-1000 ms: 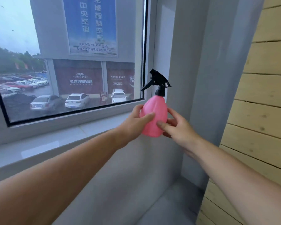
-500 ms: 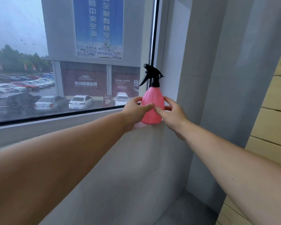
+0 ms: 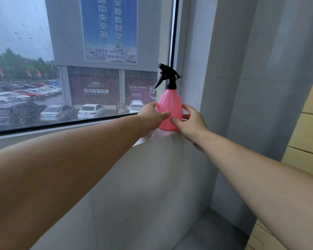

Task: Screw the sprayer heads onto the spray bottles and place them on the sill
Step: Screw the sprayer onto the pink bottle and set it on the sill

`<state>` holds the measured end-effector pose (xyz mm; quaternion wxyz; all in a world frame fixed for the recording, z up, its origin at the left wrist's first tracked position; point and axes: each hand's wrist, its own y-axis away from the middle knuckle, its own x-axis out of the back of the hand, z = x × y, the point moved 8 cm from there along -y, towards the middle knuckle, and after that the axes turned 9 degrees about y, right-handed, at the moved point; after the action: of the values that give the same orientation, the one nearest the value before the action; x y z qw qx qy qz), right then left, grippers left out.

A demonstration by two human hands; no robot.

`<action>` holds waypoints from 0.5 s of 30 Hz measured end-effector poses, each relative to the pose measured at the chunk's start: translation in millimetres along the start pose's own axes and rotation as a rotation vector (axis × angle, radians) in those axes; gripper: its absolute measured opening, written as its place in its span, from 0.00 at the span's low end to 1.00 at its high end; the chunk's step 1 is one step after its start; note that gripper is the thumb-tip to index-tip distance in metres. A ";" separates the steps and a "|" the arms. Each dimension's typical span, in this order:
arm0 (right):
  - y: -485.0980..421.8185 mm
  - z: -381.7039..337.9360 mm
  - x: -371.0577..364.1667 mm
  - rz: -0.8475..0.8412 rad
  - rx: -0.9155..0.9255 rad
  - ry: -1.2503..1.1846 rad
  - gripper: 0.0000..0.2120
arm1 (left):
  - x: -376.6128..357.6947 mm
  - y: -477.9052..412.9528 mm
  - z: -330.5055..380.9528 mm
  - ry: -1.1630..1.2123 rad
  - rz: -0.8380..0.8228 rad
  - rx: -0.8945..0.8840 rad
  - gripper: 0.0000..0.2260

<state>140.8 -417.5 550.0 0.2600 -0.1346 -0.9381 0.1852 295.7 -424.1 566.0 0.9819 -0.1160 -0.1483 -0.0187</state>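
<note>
A pink spray bottle (image 3: 169,103) with a black sprayer head (image 3: 167,75) screwed on stands upright on the white window sill (image 3: 152,137), at its right end by the window frame. My left hand (image 3: 150,116) grips the bottle's left side, thumb across its front. My right hand (image 3: 192,121) grips its right side, thumb on the lower front and fingers curled behind. The bottle's base touches the sill.
The window pane (image 3: 61,60) runs along behind the sill, with parked cars outside. A grey wall column (image 3: 260,87) rises just right of the bottle. Wooden planking (image 3: 307,138) covers the far right. The grey wall (image 3: 134,195) drops below the sill.
The bottle moved up and forward from mid-air in front of the wall onto the sill's right end. Both hands kept their hold on it throughout.
</note>
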 end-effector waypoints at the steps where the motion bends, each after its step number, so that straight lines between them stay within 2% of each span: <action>1: 1.2 -0.3 0.7 0.004 0.002 0.011 0.33 | 0.2 1.5 -0.5 -0.002 0.005 0.000 0.28; 4: 7.0 2.8 7.2 0.026 -0.018 0.063 0.36 | 1.7 5.6 -1.8 0.010 0.021 0.011 0.32; 7: 15.5 5.5 15.5 0.039 -0.026 0.071 0.36 | 5.6 11.5 1.5 -0.020 0.042 0.019 0.36; 15: 73.1 13.4 45.6 0.038 -0.061 0.061 0.30 | 10.6 58.7 17.4 -0.115 0.124 -0.073 0.32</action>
<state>107.2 -339.9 528.8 0.2807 -0.1659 -0.9322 0.1572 304.9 -363.0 572.3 0.9661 -0.1618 -0.1963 0.0432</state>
